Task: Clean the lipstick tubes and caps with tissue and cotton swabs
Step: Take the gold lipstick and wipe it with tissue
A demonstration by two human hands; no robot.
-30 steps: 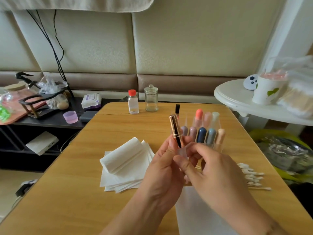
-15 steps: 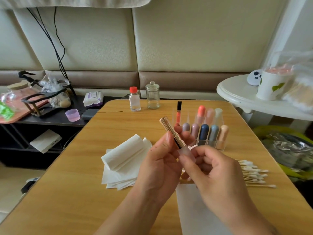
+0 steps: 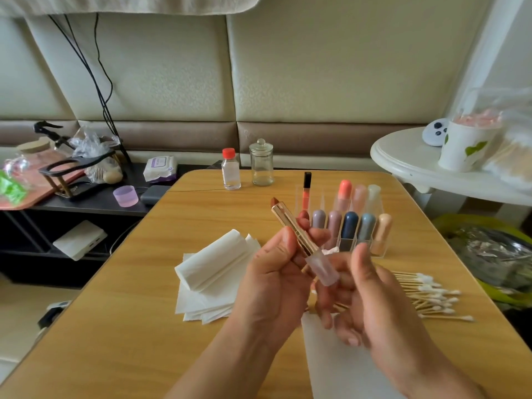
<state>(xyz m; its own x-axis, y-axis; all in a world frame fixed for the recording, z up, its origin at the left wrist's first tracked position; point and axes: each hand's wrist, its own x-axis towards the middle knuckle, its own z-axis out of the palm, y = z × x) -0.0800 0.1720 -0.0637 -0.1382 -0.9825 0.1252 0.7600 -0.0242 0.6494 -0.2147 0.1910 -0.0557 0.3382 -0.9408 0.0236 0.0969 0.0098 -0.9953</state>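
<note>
My left hand [image 3: 273,279] grips a gold lipstick tube [image 3: 290,226] tilted up to the left, its brown-red tip showing at the top. My right hand [image 3: 365,300] holds the tube's frosted clear base [image 3: 322,269] between thumb and fingers. A bit of white tissue [image 3: 330,250] shows behind the base. A stack of folded tissues [image 3: 210,272] lies on the wooden table [image 3: 115,326] to the left. Several cotton swabs [image 3: 429,298] lie to the right. A clear organiser [image 3: 349,243] with several coloured lipsticks stands behind my hands.
A small bottle with a red cap [image 3: 231,169] and a glass jar [image 3: 261,164] stand at the table's far edge. A white sheet [image 3: 334,358] lies under my right wrist. A white round side table [image 3: 426,171] stands at the right, a cluttered dark shelf [image 3: 95,203] at the left.
The lipstick tube has tilted further to the left, and its brown-red tip now shows at the top. The right hand's thumb has lifted up beside the frosted base.
</note>
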